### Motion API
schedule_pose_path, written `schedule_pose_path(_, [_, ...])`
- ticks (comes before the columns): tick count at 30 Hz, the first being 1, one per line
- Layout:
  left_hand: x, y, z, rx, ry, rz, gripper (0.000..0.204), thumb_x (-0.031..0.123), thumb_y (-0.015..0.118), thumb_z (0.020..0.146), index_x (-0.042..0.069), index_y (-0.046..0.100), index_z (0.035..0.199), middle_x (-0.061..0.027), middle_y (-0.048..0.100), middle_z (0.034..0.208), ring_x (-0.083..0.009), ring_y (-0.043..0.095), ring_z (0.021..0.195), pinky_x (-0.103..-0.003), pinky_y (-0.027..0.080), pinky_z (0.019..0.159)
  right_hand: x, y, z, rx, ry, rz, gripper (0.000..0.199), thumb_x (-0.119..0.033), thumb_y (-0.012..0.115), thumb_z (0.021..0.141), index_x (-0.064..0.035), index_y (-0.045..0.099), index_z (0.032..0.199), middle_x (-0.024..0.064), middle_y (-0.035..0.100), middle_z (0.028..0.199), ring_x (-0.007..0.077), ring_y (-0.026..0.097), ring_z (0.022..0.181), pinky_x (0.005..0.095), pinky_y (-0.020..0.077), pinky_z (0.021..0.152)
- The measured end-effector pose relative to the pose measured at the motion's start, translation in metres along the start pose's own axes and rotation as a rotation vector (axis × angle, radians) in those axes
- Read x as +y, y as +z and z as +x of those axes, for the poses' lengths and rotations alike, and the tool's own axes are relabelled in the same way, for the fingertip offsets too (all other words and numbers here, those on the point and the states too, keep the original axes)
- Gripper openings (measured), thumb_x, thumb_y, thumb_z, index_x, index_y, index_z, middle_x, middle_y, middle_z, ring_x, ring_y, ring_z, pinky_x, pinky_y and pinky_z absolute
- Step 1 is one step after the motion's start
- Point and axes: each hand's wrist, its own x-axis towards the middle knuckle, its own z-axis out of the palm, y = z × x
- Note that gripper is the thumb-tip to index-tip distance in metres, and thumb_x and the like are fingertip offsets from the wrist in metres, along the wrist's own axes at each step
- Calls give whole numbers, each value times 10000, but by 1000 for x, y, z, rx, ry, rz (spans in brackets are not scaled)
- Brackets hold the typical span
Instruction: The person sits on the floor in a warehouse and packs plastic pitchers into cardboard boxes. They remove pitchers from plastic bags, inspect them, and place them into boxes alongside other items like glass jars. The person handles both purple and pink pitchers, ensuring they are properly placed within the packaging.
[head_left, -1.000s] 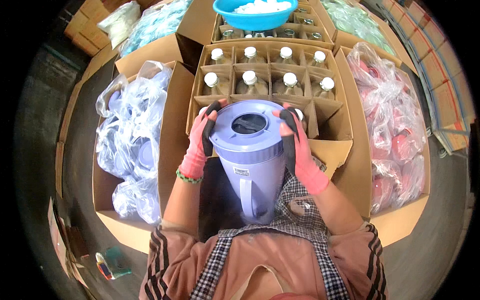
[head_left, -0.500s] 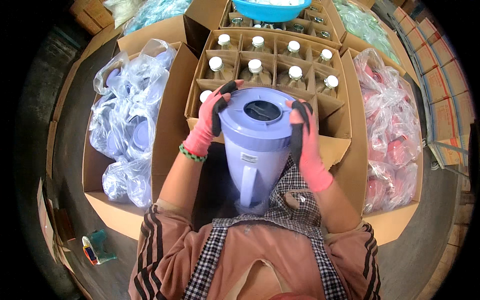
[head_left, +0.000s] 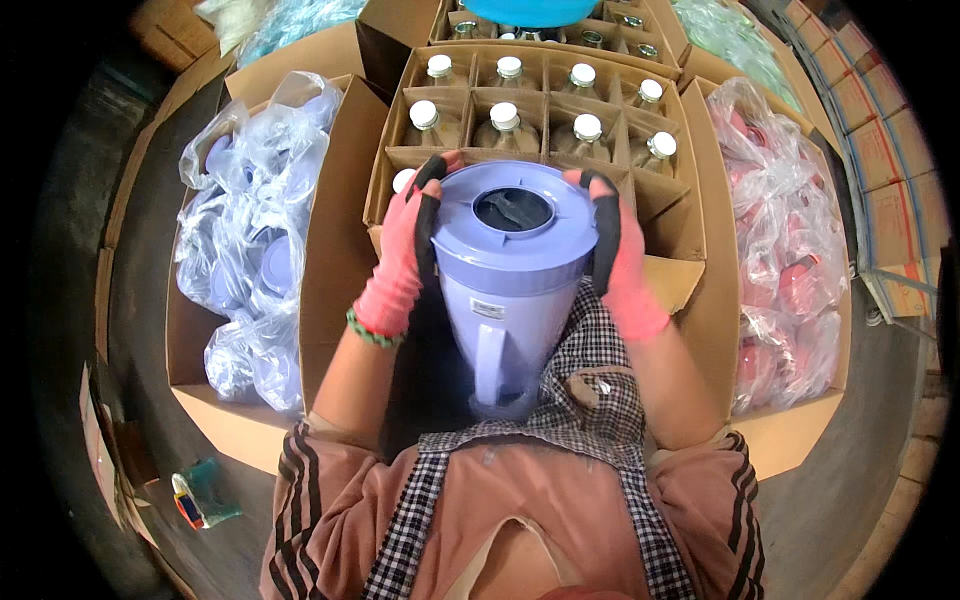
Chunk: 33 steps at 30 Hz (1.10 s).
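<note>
Upright in front of my chest stands a lavender plastic blender jar (head_left: 522, 335), tapering downward, its handle (head_left: 490, 362) turned toward me. A wide lavender lid (head_left: 461, 215) covers its top, with a dark round opening in the middle. My left hand (head_left: 405, 240), in a pink and black glove with bare fingertips, grips the lid's left edge. On the opposite edge my right hand (head_left: 622, 255), gloved alike, clasps the lid. The jar is held between both palms. Its lowest part is partly hidden by the apron.
Just beyond the jar, a divided carton (head_left: 655, 285) holds several clear jars with white caps (head_left: 505, 116). An open carton (head_left: 345, 250) at left holds bagged lavender parts (head_left: 277, 265); another at right holds bagged pink parts (head_left: 800, 280). A blue basin (head_left: 530, 12) sits at the back.
The view has shifted slightly. Both hands remain on the lid, with the fingers settling lower along its sides. The jar shows little movement.
</note>
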Motion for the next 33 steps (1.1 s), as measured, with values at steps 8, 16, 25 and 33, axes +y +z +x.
schedule_pose_path(8, [-35,0,9,-204,-448,-885,546,416,523,796,0,441,1141,-120,544,1018,-190,532,895,-299,425,810,-24,-12,2,-267,90,-206,409,-195,538,798,13,438,1137,64,497,1082,137,445,1012,248,337,874])
schedule_pose_path(16, [-70,3,13,-468,-685,-1090,446,397,472,834,34,496,1093,-60,573,987,-118,540,873,-262,442,796,-86,25,10,-865,-348,-1317,215,-215,636,671,-54,551,785,105,543,744,296,517,702,365,427,615])
schedule_pose_path(25, [-89,-1,21,-527,-668,-1166,490,435,442,837,23,488,1097,-74,568,989,-129,545,863,-253,444,792,-71,72,15,-875,108,-1617,221,-225,483,753,-15,551,748,177,549,711,324,534,694,375,422,620])
schedule_pose_path(33, [-75,-7,24,-405,-596,-975,490,445,375,860,38,469,1116,-86,544,1041,-141,533,903,-274,436,816,-62,85,24,-747,-11,-1611,255,-221,467,776,20,547,751,187,554,738,323,543,691,377,427,637])
